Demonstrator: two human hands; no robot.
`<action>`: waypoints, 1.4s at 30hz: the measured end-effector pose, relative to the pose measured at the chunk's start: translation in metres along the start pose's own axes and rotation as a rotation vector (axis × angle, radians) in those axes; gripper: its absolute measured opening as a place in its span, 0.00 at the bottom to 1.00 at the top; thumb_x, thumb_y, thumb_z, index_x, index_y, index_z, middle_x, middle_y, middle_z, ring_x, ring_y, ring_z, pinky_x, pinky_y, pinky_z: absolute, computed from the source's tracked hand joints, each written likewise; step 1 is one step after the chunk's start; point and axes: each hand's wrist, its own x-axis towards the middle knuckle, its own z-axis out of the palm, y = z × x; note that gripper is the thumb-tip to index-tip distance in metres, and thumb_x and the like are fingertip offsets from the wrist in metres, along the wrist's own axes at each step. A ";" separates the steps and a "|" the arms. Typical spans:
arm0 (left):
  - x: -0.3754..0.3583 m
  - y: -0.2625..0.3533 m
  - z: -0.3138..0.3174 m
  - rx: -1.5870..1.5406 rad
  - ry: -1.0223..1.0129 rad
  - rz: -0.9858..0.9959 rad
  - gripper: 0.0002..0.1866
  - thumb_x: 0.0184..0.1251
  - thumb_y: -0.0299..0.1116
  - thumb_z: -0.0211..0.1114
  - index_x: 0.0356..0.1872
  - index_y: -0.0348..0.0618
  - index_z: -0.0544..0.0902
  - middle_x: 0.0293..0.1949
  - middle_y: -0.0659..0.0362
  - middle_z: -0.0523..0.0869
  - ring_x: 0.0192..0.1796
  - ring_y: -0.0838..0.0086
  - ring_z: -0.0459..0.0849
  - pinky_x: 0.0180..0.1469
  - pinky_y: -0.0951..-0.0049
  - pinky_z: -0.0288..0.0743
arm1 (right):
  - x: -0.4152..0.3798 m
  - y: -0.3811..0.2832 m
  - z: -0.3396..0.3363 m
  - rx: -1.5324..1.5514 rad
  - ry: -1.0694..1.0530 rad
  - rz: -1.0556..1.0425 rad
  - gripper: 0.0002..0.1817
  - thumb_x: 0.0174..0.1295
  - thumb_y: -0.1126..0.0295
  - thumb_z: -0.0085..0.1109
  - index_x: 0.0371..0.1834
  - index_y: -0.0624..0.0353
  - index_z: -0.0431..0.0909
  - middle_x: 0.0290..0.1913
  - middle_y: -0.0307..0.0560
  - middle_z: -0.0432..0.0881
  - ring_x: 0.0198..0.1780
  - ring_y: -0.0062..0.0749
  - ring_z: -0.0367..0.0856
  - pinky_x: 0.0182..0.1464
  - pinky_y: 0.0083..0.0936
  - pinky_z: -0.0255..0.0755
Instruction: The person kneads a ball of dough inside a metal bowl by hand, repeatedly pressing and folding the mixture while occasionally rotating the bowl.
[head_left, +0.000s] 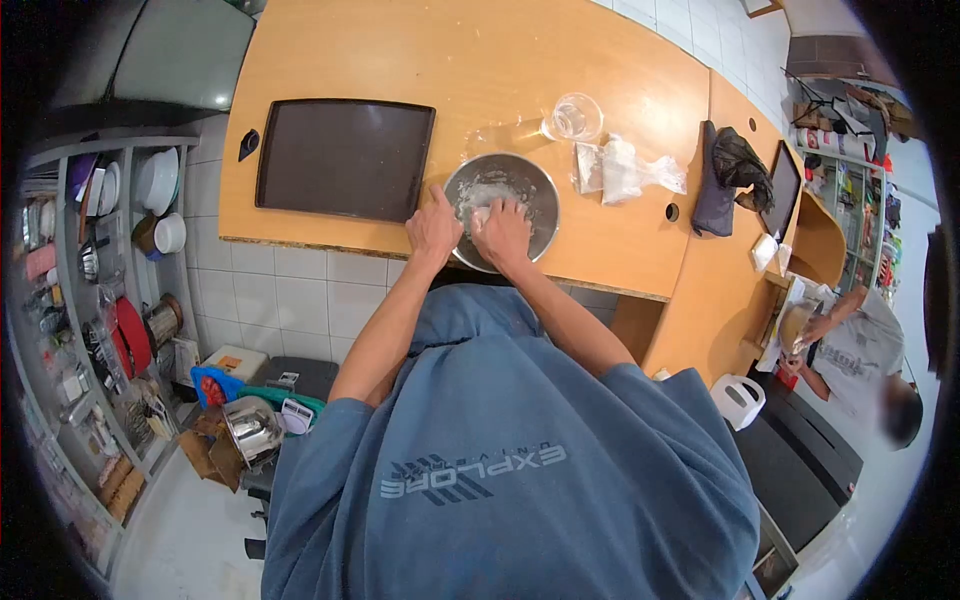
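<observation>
A steel mixing bowl [548,192] stands at the table's near edge, with white flour and a pale lump of dough [482,214] inside. My left hand [435,232] is closed over the bowl's left rim, its index finger lying along the edge. Inside the bowl, my right hand [503,234] is curled onto the dough, its fingers bent and dusted white. The hand hides part of the dough.
A dark baking tray [345,160] lies left of the bowl. To the right are a clear glass [576,118], a plastic bag of white powder [625,172] and a dark cloth [713,180]. Another person [860,350] works at far right. Crowded shelves [165,145] line the left wall.
</observation>
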 end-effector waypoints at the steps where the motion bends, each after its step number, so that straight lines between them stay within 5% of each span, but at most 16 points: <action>1: 0.001 0.000 0.000 -0.007 -0.008 0.000 0.20 0.69 0.35 0.64 0.52 0.34 0.68 0.33 0.40 0.89 0.39 0.42 0.89 0.42 0.42 0.80 | 0.003 -0.002 0.000 -0.020 0.001 -0.007 0.21 0.69 0.53 0.57 0.45 0.63 0.79 0.51 0.64 0.79 0.53 0.62 0.79 0.49 0.57 0.78; 15: 0.001 -0.005 0.007 -0.001 0.005 -0.021 0.24 0.61 0.30 0.65 0.56 0.31 0.68 0.32 0.39 0.89 0.39 0.44 0.90 0.43 0.45 0.83 | 0.062 0.000 -0.011 0.092 -0.302 0.059 0.27 0.77 0.49 0.42 0.46 0.63 0.83 0.43 0.66 0.88 0.47 0.60 0.88 0.48 0.54 0.81; 21: 0.003 -0.002 -0.007 -0.028 -0.061 -0.054 0.24 0.67 0.35 0.66 0.57 0.32 0.68 0.39 0.35 0.88 0.45 0.39 0.89 0.49 0.43 0.81 | 0.052 0.018 -0.042 0.305 -0.314 0.015 0.38 0.59 0.32 0.64 0.45 0.64 0.81 0.42 0.70 0.87 0.48 0.59 0.87 0.49 0.50 0.79; 24: 0.005 -0.005 -0.006 -0.018 -0.062 -0.062 0.25 0.67 0.35 0.66 0.58 0.32 0.68 0.40 0.35 0.88 0.46 0.40 0.89 0.49 0.43 0.81 | 0.052 0.026 -0.047 0.372 -0.320 0.032 0.40 0.50 0.35 0.75 0.48 0.63 0.80 0.44 0.68 0.86 0.49 0.58 0.87 0.50 0.47 0.78; 27: 0.002 -0.006 -0.005 -0.020 -0.051 -0.055 0.25 0.67 0.36 0.66 0.58 0.31 0.68 0.40 0.35 0.88 0.46 0.40 0.89 0.49 0.43 0.81 | 0.041 0.030 -0.042 0.605 -0.186 0.067 0.37 0.52 0.43 0.77 0.53 0.61 0.77 0.45 0.68 0.85 0.49 0.60 0.85 0.53 0.47 0.77; 33: 0.002 -0.004 -0.010 -0.014 -0.073 -0.046 0.26 0.65 0.35 0.66 0.58 0.29 0.68 0.39 0.34 0.88 0.47 0.40 0.89 0.50 0.43 0.81 | 0.029 0.035 -0.047 0.381 -0.382 -0.107 0.39 0.56 0.47 0.73 0.60 0.65 0.70 0.50 0.72 0.82 0.52 0.67 0.83 0.58 0.51 0.76; 36: 0.004 -0.004 -0.005 -0.004 -0.052 -0.042 0.28 0.63 0.34 0.67 0.59 0.29 0.68 0.39 0.35 0.88 0.46 0.41 0.89 0.50 0.44 0.81 | 0.020 0.033 -0.031 0.320 -0.373 -0.205 0.37 0.59 0.44 0.69 0.57 0.67 0.71 0.51 0.73 0.81 0.51 0.70 0.82 0.56 0.51 0.78; 39: 0.005 -0.006 -0.002 0.021 -0.037 -0.030 0.30 0.61 0.33 0.67 0.61 0.28 0.68 0.37 0.38 0.89 0.44 0.44 0.90 0.48 0.46 0.83 | 0.009 0.017 -0.037 0.314 -0.419 -0.028 0.30 0.64 0.46 0.64 0.42 0.70 0.75 0.43 0.70 0.82 0.45 0.68 0.82 0.51 0.53 0.76; 42: 0.004 -0.007 -0.001 0.006 -0.024 -0.021 0.29 0.61 0.34 0.67 0.60 0.28 0.68 0.36 0.38 0.89 0.43 0.43 0.90 0.47 0.46 0.83 | -0.008 0.007 -0.013 0.205 -0.152 -0.070 0.26 0.71 0.50 0.57 0.41 0.68 0.76 0.43 0.70 0.82 0.43 0.67 0.83 0.47 0.56 0.77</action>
